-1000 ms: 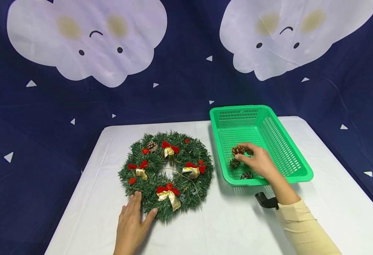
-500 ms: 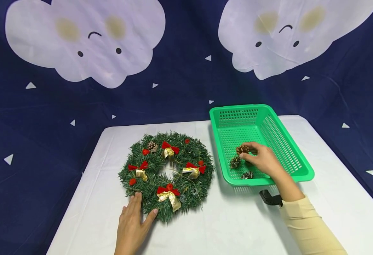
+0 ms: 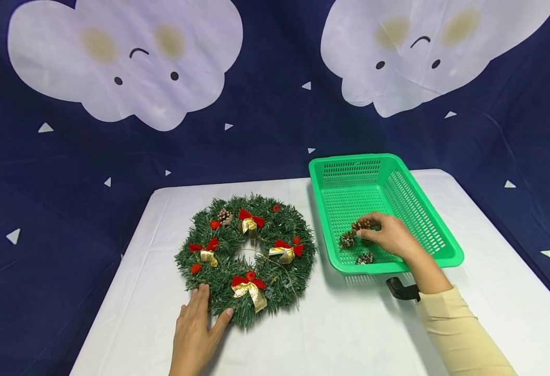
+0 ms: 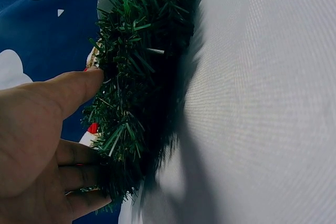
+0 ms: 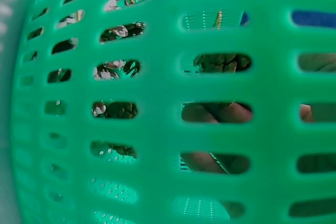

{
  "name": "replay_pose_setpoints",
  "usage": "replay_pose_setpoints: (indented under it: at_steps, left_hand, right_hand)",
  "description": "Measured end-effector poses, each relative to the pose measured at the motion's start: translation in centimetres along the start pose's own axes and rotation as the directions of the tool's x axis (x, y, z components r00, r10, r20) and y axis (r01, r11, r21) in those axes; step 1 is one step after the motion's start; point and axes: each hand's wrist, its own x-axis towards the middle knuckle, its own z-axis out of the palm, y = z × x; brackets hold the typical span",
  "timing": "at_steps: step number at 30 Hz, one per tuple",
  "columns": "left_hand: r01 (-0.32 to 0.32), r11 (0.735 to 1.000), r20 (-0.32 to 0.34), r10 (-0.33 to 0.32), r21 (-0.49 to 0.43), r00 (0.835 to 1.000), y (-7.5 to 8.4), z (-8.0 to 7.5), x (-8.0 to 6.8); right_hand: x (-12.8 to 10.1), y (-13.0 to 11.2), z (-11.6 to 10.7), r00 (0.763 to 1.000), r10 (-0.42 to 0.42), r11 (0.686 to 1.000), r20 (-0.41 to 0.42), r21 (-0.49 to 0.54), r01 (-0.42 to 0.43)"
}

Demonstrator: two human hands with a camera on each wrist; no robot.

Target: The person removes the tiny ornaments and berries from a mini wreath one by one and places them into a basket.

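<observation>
Head view, near to far: our left hand (image 3: 194,331) lies flat on the white table (image 3: 341,334), fingers straight & relaxed, thumb and fingertips touching the near edge of the green wreath (image 3: 246,257). Left wrist cam confirms: thumb (image 4: 79,88) against the needles. Further, at right, our right hand (image 3: 390,235) is inside the green basket (image 3: 439,245), fingers curled, pinching a brown pine cone (image 3: 361,225) near the basket's front. Two more cones (image 3: 347,239) lie just beside it. Behind is a dark blue backdrop w/ clouds (image 3: 275,130).
</observation>
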Motion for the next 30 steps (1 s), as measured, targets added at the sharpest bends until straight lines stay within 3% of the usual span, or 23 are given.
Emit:
replay_pose_setpoints:
  at_steps: [18,30]
  left_hand:
    - [0.006,1.0,0.005,-0.006,-0.006,1.0,0.0,0.0,0.0]
    - [0.009,1.0,0.018,-0.009,-0.004,1.0,-0.1,0.0,0.0]
  right_hand:
    - [-0.1,0.2,-0.1,1.0,0.011,0.999,0.024,-0.038,-0.01]
    - [-0.5,-0.9,-0.2,0.997,0.026,1.0,-0.069,-0.013,-0.027]
